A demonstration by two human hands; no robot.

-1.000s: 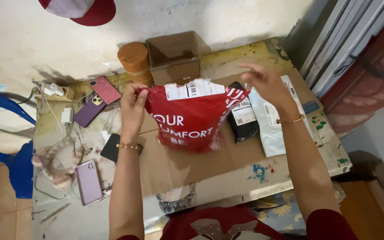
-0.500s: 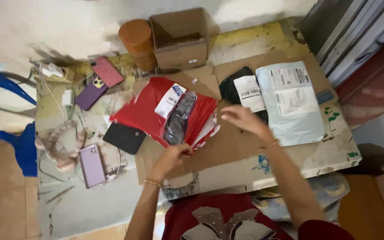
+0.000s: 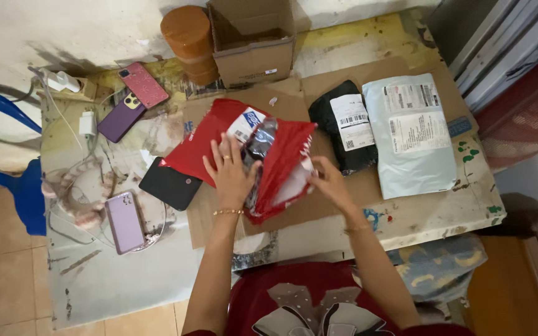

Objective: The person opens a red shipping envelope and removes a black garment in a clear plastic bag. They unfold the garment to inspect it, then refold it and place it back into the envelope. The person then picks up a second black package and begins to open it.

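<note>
Red mailer (image 3: 219, 134): our left hand (image 3: 230, 175) flat, wide on it; right hand (image 3: 330, 184) at 3 o'clock grips its torn edge, dark contents (image 3: 258, 149) unclear.

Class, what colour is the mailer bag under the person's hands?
Red mailer bag with a white label, seen from the head view.

Red mailer (image 3: 281, 168) centre – black (image 3: 344, 127) and grey (image 3: 415, 143) labelled packages right.

Three mailer bags (image 3: 231, 140), four phones (image 3: 124, 221), one box (image 3: 253, 43).
</note>
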